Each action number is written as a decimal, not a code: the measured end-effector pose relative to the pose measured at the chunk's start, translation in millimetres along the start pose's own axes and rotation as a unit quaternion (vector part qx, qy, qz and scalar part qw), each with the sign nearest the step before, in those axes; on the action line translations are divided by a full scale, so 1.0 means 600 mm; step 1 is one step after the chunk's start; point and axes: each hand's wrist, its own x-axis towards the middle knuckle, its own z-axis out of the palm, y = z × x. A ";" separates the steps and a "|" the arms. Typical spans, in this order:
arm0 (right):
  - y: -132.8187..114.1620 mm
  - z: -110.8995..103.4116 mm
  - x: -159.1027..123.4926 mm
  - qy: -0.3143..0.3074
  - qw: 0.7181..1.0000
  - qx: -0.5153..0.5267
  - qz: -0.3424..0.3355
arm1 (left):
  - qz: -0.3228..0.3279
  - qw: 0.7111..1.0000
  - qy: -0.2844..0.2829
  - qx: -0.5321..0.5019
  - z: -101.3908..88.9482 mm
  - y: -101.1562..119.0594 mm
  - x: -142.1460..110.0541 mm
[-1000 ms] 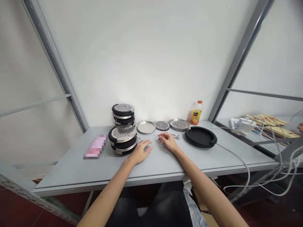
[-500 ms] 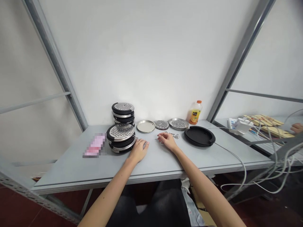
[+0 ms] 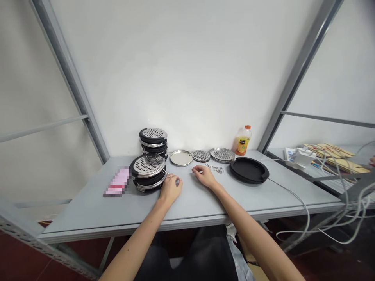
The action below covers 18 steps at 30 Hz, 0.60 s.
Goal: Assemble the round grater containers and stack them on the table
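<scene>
My left hand (image 3: 171, 188) is closed at the right side of the front stack of round graters (image 3: 148, 165), which have perforated metal tops and black rims. Its fingertips are on a thin metal wire clip (image 3: 166, 174) that sticks out from the stack's side. Farther right, my right hand (image 3: 205, 176) rests low over the table with its fingers curled together; whatever they may hold is hidden. Just behind it lie several loose wire clips (image 3: 216, 168). A black round tray (image 3: 249, 170) lies to the right of that hand.
Behind the front stack stands a second stack (image 3: 154, 133). Along the wall lie a plain metal disc (image 3: 181, 158), a small perforated disc (image 3: 201, 155) and larger ones (image 3: 222, 154), then a juice bottle (image 3: 243, 141). A blurred pink item (image 3: 118, 181) lies left; cables (image 3: 307, 218) hang right.
The front stack has shifted slightly left, with my left hand staying beside it at the wire clip. My right hand's fingers have curled in more, and the hand has moved slightly left.
</scene>
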 end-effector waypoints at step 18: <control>-0.015 0.073 0.071 -0.007 0.983 -0.180 -0.047 | 0.034 0.996 -0.070 -0.052 -0.008 0.008 -0.003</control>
